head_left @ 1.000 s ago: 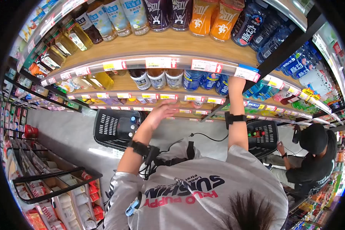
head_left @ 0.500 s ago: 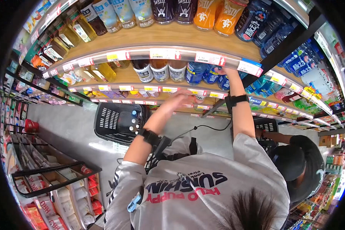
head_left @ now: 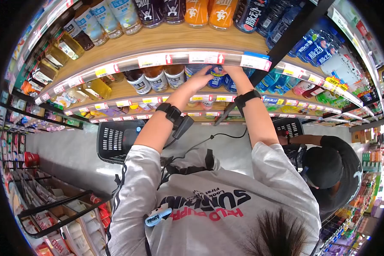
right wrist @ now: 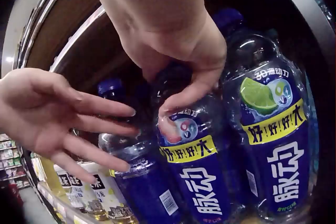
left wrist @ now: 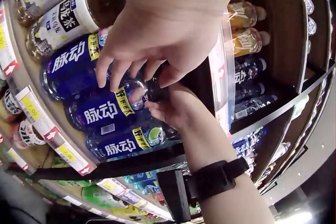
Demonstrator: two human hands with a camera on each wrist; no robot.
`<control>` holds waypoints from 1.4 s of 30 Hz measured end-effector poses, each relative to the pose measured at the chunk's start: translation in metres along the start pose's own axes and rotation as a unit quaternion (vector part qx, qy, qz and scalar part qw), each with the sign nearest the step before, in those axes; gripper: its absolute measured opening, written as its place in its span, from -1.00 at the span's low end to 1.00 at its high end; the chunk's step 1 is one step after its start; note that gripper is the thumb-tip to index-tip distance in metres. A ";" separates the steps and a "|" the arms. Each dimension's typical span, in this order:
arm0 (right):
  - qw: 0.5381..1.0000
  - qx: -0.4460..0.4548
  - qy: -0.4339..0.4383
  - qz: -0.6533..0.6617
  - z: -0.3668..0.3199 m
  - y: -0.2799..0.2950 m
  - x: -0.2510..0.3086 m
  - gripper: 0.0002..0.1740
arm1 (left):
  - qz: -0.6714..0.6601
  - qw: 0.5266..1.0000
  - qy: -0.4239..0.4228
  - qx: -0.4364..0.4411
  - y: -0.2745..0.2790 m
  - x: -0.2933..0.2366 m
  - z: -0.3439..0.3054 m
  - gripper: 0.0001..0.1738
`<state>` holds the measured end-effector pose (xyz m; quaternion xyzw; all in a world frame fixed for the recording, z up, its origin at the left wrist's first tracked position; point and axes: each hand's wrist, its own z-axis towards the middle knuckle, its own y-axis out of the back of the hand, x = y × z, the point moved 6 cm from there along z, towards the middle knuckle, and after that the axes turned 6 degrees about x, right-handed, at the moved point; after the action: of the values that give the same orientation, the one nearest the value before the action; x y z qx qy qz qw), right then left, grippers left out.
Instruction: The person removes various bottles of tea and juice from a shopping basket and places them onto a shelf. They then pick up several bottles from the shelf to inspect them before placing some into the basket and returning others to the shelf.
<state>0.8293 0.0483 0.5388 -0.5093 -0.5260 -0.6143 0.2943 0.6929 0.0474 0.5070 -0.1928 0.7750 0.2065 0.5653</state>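
Three blue-labelled bottles stand side by side on the shelf below the top one. In the right wrist view, my right hand (right wrist: pixel 181 40) grips the middle bottle (right wrist: pixel 197 182) round its upper part, thumb across the shoulder. My left hand (right wrist: pixel 63 119) has its fingers spread in front of the left bottle (right wrist: pixel 144 182); contact cannot be told. The right bottle (right wrist: pixel 273 145) stands untouched. From the left wrist view, my left hand (left wrist: pixel 163 40) hangs over the bottles, fingers loosely bent, near my right hand (left wrist: pixel 170 106). Both hands (head_left: pixel 202 77) (head_left: pixel 232 71) reach under the upper shelf's edge in the head view.
Tea bottles (head_left: pixel 155 79) stand left of the blue ones. The upper shelf edge (head_left: pixel 179 59) runs above my hands, with a black upright (head_left: pixel 281 42) at the right. A black basket (head_left: pixel 111 141) is on the floor; another person (head_left: pixel 328 170) crouches at the right.
My left hand has moved up and right to the blue bottles. My right hand has shifted left from the shelf edge onto a bottle. The other person has bent towards the right basket.
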 end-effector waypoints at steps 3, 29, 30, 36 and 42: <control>1.000 0.004 0.008 -0.009 -0.004 0.001 0.006 -0.74 | 0.020 1.000 -0.007 -0.016 -0.004 -0.012 -0.004 -0.25; 0.983 -0.172 -0.022 -0.068 -0.051 0.002 -0.214 -0.53 | -0.127 0.989 0.073 -0.005 -0.004 0.079 -0.030 -0.60; 0.984 -0.168 -0.024 -0.056 -0.047 0.004 -0.214 -0.53 | -0.128 0.988 0.082 0.001 -0.005 0.077 -0.036 -0.61; 0.980 -0.191 -0.055 -0.028 -0.040 -0.001 -0.194 -0.55 | -0.135 0.985 0.105 -0.009 -0.001 0.080 -0.058 -0.63; 0.976 -0.214 -0.013 -0.038 -0.037 -0.008 -0.207 -0.52 | -0.167 0.982 0.088 -0.012 0.004 0.080 -0.076 -0.64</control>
<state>0.8746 -0.0206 0.3453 -0.5482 -0.4052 -0.7165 0.1481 0.6070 0.0051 0.4518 -0.3441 0.7760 0.1004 0.5190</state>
